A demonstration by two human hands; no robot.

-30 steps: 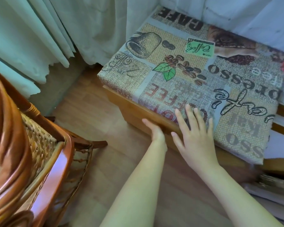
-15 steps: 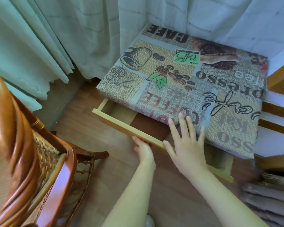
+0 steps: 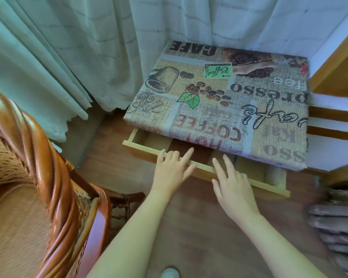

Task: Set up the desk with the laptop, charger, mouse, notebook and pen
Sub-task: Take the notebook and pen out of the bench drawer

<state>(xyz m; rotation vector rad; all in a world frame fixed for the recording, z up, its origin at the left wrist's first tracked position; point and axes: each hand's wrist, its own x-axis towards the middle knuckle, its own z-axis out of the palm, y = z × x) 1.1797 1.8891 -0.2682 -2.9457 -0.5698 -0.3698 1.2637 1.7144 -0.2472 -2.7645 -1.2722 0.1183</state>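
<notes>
A small desk covered with a coffee-print cloth (image 3: 225, 101) stands against the curtain. Its pale wooden drawer (image 3: 141, 147) is pulled out a short way below the cloth's front edge. My left hand (image 3: 172, 171) lies over the drawer's front rail, fingers spread. My right hand (image 3: 232, 187) hovers just right of it, over the same rail, fingers apart and holding nothing. A dark brown flat thing (image 3: 189, 146) shows inside the drawer; I cannot tell what it is. No laptop, charger, mouse, notebook or pen is in sight.
A wicker rocking chair (image 3: 54, 197) with a glossy brown frame fills the left. Pale curtains (image 3: 78, 57) hang behind. Wooden shelving (image 3: 333, 121) stands right of the desk. A blurred grey ribbed thing (image 3: 335, 227) lies low right on the wooden floor (image 3: 189, 227).
The drawer went from shut to pulled out. My left hand moved from under its front onto the rail. My right hand came off the cloth's edge and drew back.
</notes>
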